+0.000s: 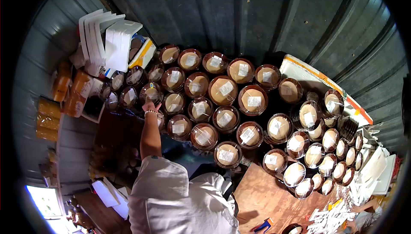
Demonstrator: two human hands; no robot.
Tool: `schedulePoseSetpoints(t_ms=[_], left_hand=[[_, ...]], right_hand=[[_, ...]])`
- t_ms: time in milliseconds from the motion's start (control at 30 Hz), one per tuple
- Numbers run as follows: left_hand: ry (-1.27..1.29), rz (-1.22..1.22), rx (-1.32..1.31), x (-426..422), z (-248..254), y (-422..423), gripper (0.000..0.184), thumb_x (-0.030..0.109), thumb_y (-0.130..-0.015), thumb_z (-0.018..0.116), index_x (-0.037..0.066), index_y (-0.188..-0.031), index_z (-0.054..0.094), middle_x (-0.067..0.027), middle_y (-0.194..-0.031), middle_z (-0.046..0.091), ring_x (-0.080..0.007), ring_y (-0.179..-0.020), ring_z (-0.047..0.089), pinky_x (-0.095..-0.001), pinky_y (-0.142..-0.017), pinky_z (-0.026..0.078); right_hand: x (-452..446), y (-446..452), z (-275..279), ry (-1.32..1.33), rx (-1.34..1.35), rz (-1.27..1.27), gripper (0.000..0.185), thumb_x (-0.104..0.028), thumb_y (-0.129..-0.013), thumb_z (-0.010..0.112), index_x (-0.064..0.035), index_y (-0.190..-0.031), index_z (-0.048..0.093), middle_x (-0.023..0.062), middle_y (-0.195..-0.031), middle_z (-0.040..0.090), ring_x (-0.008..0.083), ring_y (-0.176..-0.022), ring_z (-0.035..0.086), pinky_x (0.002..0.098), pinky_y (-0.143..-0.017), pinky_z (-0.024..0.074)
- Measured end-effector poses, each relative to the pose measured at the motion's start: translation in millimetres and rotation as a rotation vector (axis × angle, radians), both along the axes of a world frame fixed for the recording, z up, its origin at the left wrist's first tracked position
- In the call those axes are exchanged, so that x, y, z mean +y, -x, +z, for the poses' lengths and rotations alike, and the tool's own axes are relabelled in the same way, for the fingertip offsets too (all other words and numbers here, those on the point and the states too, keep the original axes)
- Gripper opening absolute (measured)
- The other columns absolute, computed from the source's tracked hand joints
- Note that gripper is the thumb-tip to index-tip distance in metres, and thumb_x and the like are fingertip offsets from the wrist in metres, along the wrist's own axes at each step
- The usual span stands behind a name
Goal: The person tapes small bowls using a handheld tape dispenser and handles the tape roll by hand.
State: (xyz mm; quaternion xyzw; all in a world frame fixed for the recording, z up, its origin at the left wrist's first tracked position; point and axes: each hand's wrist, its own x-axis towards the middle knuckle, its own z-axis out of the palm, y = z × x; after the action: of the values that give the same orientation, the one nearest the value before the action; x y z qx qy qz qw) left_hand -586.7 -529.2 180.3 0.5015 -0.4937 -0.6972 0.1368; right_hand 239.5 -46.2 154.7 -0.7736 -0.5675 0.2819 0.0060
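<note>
Likely storeroom: corrugated walls (261, 11), round containers (223, 89)

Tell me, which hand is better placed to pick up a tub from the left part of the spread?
Left, I'd judge. The left hand already reaches out there, at the near edge of a tub, while the right hand isn't in view.

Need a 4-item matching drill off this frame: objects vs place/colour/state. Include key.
1. left hand
2. small tool
3. white boards
4. bright panel

A. upper left, upright in a row
B. glowing, lower left
C. blue and orange, on the brown surface
D. among round tubs, beaded bracelet at its wrist

Pairs: 1-D, 2-C, 3-A, 4-B
</note>
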Motion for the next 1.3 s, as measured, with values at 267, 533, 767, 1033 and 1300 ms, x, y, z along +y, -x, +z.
schedulePoseSetpoints(t_ms=[267,533,767,1033,1300], left_hand=[[0.692,-0.342,-0.387,-88.7,-100.3,23.9,0.101,0.082,-0.088,0.051,-0.008,-0.132,0.06,-0.0306,-0.105,0.07,-0.0408,-0.087,0.07,-0.0485,-0.075,0.056],[1.189,-0.3,-0.684,-66.5,-31.3,-46.6,0.077,0.069,-0.091,0.062,-0.002,-0.121,0.065,-0.0162,-0.114,0.064,-0.0306,-0.093,0.063,-0.0457,-0.072,0.051],[1.172,-1.347,0.914,288.8,73.4,-282.0,0.025,0.008,-0.1,0.063,-0.002,-0.123,0.063,-0.0159,-0.116,0.066,-0.0261,-0.105,0.065,-0.0367,-0.093,0.053],[-0.016,-3.231,0.501,522.6,-65.3,-615.3,0.034,0.026,-0.098,0.069,0.0,-0.12,0.066,-0.0087,-0.095,0.069,-0.0166,-0.086,0.066,-0.0303,-0.079,0.055],[-0.274,-2.956,-0.907,604.3,-156.9,-914.3,0.084,0.04,-0.097,0.069,0.029,-0.159,0.014,-0.0158,-0.126,0.057,-0.0242,-0.082,0.068,-0.0402,-0.069,0.061]], right_hand=[[0.6,-11.9,-49.0,-0.079,0.367,-0.149,0.055,-0.052,-0.107,0.051,-0.0029,-0.086,0.064,0.0113,-0.067,0.061,0.023,-0.051,0.055,0.035,-0.048,0.0432],[-34.1,-18.4,-25.8,-0.082,0.687,-0.37,0.052,-0.042,-0.109,0.052,-0.0036,-0.076,0.063,0.0068,-0.058,0.056,0.0187,-0.043,0.053,0.0333,-0.038,0.0415],[-84.3,-18.3,-24.9,-0.126,0.846,-0.831,0.044,-0.05,-0.106,0.053,-0.01,-0.095,0.068,0.002,-0.067,0.061,0.0133,-0.054,0.059,0.0302,-0.049,0.0464],[-214.1,3.5,-29.3,-0.106,0.965,-1.34,0.057,-0.049,-0.102,0.063,0.0046,-0.116,0.073,0.0075,-0.103,0.073,0.0143,-0.091,0.066,0.0313,-0.081,0.0517],[-319.9,23.3,-4.7,-0.293,0.798,-1.845,0.055,-0.05,-0.101,0.063,0.0026,-0.116,0.072,0.0062,-0.107,0.072,0.0142,-0.099,0.065,0.0331,-0.089,0.0505]])
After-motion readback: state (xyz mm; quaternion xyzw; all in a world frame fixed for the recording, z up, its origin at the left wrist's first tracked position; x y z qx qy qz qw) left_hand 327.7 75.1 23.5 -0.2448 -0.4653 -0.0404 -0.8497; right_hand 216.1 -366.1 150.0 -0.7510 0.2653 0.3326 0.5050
